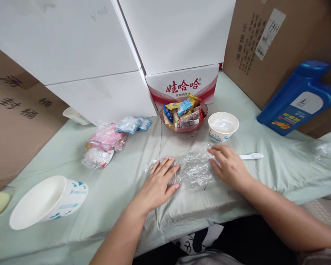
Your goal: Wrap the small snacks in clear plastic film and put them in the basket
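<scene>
Clear plastic film [195, 169] lies crumpled, its long axis running sideways.

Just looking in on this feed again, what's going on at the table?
A person has both hands on a crumpled sheet of clear plastic lying on the pale green tablecloth. The left hand lies spread on one end; the right hand curves over the other. Just beyond the right hand stands a small printed paper bowl with clear plastic inside, and a white handle lies beside that hand.
</scene>
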The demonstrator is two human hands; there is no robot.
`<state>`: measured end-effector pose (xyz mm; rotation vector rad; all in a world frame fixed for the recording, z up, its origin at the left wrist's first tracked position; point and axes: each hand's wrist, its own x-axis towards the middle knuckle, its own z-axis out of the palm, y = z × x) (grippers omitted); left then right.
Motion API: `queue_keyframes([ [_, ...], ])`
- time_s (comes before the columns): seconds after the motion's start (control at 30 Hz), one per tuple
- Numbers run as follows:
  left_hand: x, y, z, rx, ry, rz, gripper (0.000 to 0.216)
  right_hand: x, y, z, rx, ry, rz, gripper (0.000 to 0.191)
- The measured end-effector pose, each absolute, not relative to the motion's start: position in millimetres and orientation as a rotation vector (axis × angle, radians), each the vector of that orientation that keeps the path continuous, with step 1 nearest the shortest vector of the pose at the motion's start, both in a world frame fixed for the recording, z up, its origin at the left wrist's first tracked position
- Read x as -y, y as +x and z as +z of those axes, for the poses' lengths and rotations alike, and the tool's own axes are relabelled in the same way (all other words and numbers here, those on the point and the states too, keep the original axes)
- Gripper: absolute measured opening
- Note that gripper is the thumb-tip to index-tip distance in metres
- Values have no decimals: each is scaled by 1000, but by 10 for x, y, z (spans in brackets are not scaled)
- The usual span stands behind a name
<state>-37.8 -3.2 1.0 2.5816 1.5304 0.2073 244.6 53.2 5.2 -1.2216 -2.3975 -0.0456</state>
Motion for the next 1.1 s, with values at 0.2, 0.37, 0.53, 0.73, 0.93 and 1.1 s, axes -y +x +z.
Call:
queue_keyframes([
  [0.2, -3, -469, 17, -1501, 2544, 152, 60, -535, 2386, -94, 2831, -966, 174, 91],
  [0.37, 26, -616, 151, -1737, 2453, 493, 47, -554, 2553, 17, 2724, -968, 194, 96],
  [0.53, 198, -499, 369, -1407, 2333, 333, 26, -498, 2570, 267, 2813, -601, 614, 36],
  [0.73, 224, -623, 407, -1386, 2246, 295, 8, -596, 2719, 324, 2713, -680, 759, 16],
  [0.93, 109, -795, 292, -1672, 1910, 602, 14, -617, 2717, 264, 2441, -1107, 846, 19],
  [1.1, -25, -728, 78, -2008, 1912, 677, 21, -632, 2660, 153, 2459, -1249, 622, 39],
])
